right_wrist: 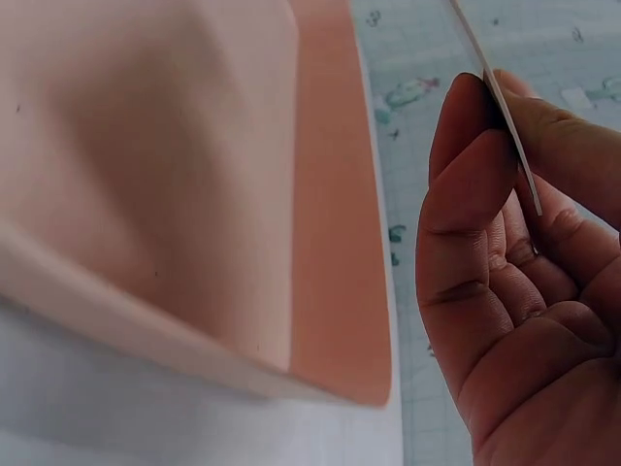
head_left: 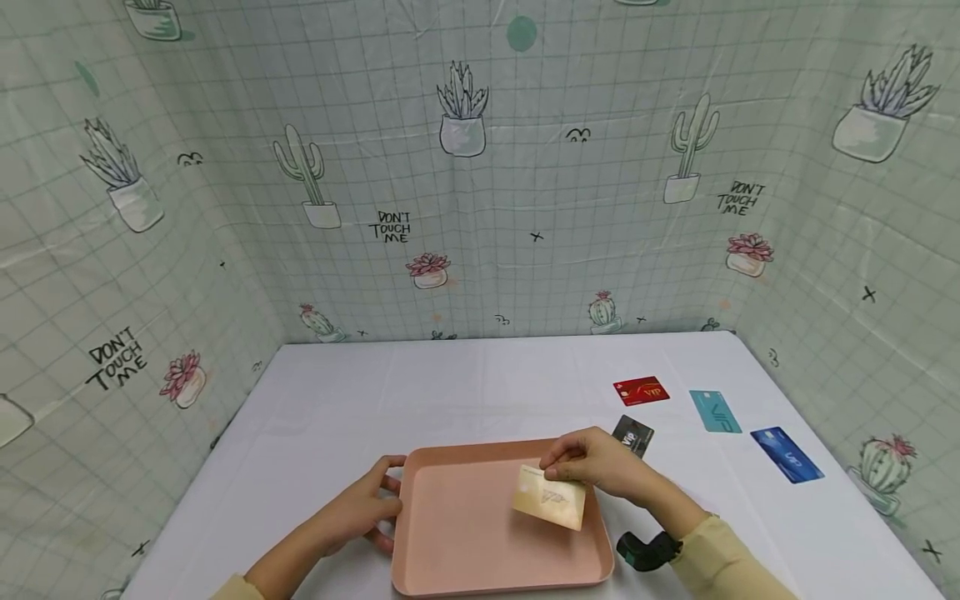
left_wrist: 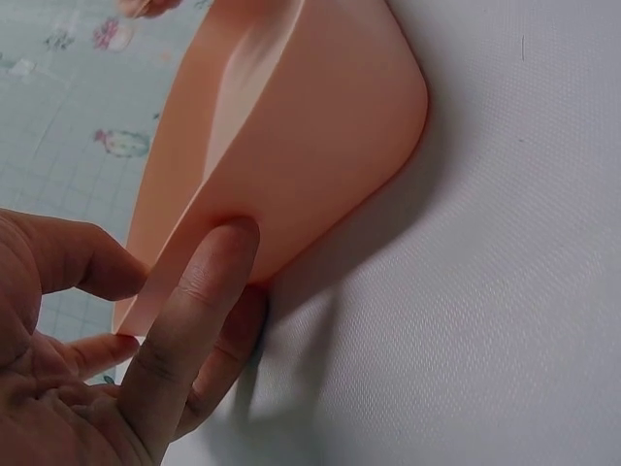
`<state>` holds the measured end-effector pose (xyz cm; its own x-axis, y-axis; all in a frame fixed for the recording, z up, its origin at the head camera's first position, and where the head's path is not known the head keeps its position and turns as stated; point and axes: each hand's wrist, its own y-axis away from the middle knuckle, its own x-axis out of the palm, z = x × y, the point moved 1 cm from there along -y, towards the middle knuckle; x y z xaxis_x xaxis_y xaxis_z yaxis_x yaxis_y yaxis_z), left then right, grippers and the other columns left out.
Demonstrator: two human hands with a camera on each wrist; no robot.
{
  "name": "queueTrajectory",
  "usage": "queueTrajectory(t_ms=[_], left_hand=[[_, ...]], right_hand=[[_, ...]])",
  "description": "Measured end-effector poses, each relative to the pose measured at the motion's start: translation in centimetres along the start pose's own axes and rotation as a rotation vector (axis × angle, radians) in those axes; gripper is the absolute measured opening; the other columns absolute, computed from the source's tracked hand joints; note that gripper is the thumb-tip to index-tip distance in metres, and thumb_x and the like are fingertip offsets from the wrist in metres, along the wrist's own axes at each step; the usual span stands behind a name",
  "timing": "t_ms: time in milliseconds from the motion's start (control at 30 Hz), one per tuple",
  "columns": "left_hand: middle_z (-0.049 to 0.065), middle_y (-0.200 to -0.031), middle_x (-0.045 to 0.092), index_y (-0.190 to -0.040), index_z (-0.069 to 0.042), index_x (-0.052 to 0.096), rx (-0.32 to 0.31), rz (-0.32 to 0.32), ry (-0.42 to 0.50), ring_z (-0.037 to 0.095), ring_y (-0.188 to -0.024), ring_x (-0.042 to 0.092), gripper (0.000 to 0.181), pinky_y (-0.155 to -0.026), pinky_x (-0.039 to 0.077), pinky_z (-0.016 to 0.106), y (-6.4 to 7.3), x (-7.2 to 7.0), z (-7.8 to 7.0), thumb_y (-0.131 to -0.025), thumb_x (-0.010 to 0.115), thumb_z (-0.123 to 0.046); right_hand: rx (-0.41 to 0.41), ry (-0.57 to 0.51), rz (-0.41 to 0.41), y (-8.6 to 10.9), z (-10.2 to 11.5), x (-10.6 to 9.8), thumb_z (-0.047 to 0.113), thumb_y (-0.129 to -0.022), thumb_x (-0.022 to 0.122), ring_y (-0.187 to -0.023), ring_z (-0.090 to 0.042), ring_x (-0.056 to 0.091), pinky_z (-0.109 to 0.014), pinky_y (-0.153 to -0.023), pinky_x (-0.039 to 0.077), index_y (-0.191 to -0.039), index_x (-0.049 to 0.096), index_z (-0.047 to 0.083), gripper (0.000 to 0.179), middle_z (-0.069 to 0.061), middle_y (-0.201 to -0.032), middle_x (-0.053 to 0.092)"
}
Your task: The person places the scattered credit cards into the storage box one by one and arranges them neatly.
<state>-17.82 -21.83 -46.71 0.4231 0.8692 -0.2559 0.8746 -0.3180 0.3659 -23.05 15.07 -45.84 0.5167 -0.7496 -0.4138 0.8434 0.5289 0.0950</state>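
A pale gold card [head_left: 551, 498] with a faint printed design hangs tilted over the right part of a pink tray [head_left: 457, 533]. My right hand [head_left: 600, 462] pinches its upper edge between thumb and fingers; the right wrist view shows the card [right_wrist: 500, 107] edge-on as a thin strip between the fingertips [right_wrist: 466, 112]. At the tray's left side, my left hand [head_left: 360, 504] touches the wall and rim with spread fingers. In the left wrist view, one finger [left_wrist: 218, 267] presses flat against the outer wall of the tray [left_wrist: 330, 126].
Beyond the right hand lie a black card [head_left: 632, 435], a red card [head_left: 641, 390], a teal card [head_left: 716, 412] and a blue card [head_left: 787, 455] on the white table [head_left: 465, 392]. A black wrist camera [head_left: 647, 552] sits at the right wrist. Patterned cloth [head_left: 480, 200] encloses the back and sides.
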Motion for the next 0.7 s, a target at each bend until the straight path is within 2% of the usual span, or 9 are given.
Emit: queueTrajectory(t_ms=[233, 433, 700], left_hand=[[0.025, -0.127, 0.048, -0.156, -0.002, 0.027, 0.002, -0.003, -0.003, 0.025, -0.086, 0.070, 0.077, -0.059, 0.065, 0.040, 0.0, 0.1, -0.1, -0.085, 0.057, -0.001], [0.025, -0.128, 0.047, -0.156, -0.002, 0.027, 0.002, -0.007, -0.002, 0.025, -0.087, 0.070, 0.076, -0.058, 0.064, 0.040, -0.1, 0.1, -0.1, -0.086, 0.057, -0.001], [0.026, -0.127, 0.046, -0.156, -0.001, 0.027, 0.000, -0.009, 0.016, 0.026, -0.087, 0.071, 0.077, -0.059, 0.065, 0.042, -0.2, 0.2, 0.1, -0.085, 0.057, 0.000]], right_hand=[[-0.026, -0.032, 0.040, -1.1, 0.4, 1.6, 0.017, -0.093, 0.076, -0.087, -0.013, 0.068, -0.022, -0.074, 0.057, -0.100, 0.077, 0.004, 0.015, -0.004, -0.094, 0.077], [-0.023, -0.052, 0.064, -1.9, 1.1, 2.9, 0.016, -0.092, 0.076, -0.082, -0.013, 0.067, -0.021, -0.069, 0.057, -0.100, 0.077, 0.003, 0.014, -0.004, -0.093, 0.077], [0.004, 0.017, 0.038, -2.9, 2.2, 4.8, 0.023, -0.089, 0.081, -0.083, -0.009, 0.066, -0.021, -0.071, 0.054, -0.096, 0.079, 0.013, 0.012, 0.003, -0.092, 0.077]])
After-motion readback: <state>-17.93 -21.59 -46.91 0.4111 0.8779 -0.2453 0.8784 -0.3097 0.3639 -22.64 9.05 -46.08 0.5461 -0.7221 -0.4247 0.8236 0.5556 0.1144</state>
